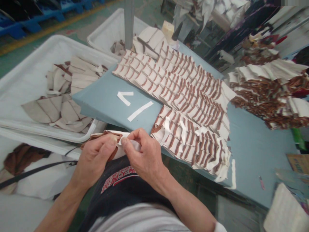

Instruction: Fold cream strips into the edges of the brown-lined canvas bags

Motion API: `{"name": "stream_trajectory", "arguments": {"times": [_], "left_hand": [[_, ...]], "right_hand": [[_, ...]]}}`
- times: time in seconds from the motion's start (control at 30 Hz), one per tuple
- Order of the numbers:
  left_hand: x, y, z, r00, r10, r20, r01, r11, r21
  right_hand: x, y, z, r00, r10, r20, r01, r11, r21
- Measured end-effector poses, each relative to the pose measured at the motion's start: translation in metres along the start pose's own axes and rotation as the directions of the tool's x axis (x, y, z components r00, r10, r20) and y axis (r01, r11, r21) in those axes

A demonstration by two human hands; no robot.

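Observation:
My left hand and my right hand meet just below the near edge of a blue table. Together they pinch a small white and brown cut piece, with the fingers of both hands closed on it. Right beside my right hand, rows of overlapping white and brown pieces lie spread across the table. Two loose white strips rest on the bare blue surface just above my hands.
Two white tubs at the left hold beige cut pieces. Heaped white and brown pieces pile up at the right. A grey post rises behind the table. A cardboard piece lies at the right edge.

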State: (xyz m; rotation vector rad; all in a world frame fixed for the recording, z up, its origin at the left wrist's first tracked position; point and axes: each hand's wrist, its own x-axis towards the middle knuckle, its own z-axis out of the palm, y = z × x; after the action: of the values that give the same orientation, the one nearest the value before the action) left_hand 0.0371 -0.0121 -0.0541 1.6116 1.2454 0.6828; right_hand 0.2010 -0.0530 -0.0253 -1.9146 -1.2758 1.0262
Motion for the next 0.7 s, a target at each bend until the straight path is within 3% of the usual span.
{"name": "stream_trajectory", "arguments": {"times": [0.17, 0.5, 0.6, 0.7], "left_hand": [[0.005, 0.01, -0.001, 0.999, -0.021, 0.027, 0.024, 0.994, -0.104], [0.002, 0.018, -0.007, 0.998, 0.048, 0.05, -0.05, 0.998, 0.045], [0.0, 0.019, -0.01, 0.991, 0.129, 0.023, -0.13, 0.984, 0.122], [-0.001, 0.017, -0.016, 0.977, 0.207, 0.045, -0.211, 0.965, 0.157]], "right_hand": [[0.001, -0.002, -0.005, 1.0, 0.007, 0.02, -0.007, 0.999, 0.045], [0.001, 0.002, -0.012, 0.992, 0.04, 0.124, -0.071, 0.963, 0.259], [0.004, 0.003, -0.013, 0.984, 0.056, 0.169, -0.11, 0.936, 0.333], [0.006, 0.005, -0.014, 0.957, 0.034, 0.288, -0.167, 0.876, 0.453]]}}
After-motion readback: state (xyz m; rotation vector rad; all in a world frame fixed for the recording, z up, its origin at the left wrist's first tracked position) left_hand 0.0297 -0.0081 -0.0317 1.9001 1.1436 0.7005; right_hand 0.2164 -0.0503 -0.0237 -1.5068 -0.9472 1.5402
